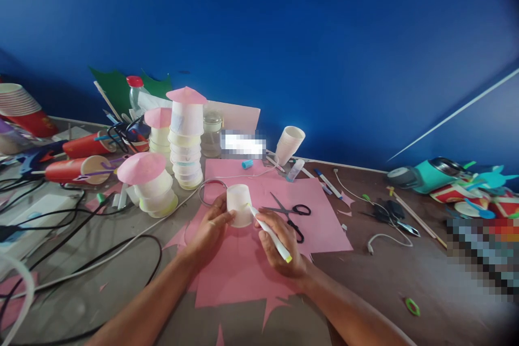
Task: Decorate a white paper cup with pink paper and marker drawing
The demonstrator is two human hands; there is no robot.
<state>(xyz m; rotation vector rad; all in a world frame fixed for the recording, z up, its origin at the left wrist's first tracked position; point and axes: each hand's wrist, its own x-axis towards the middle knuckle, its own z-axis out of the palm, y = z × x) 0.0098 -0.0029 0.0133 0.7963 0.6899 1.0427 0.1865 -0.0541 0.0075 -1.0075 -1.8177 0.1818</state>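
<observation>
**Marker tip at cup wall, cup held from the left**

Far left: red cups lying on their sides, black cables looping over the table. Next, cup stacks topped with pink paper cones. Centre-left: left hand curled round a white cup, mouth down on pink paper, fingers closed on its left wall. Just right of the cup: right hand closed in a pen grip on a white marker. Long axis of marker slanting from lower right, yellow end near the wrist, up-left to the tip, touching or just beside the cup's right wall low down; exact contact hard to tell. Cup thus up-left of the right grip, between both hands, left hand nearer. Beyond the right hand: black scissors lying on the paper, apart from both hands. Far right: teal gadget, loose pens, white cord.
</observation>
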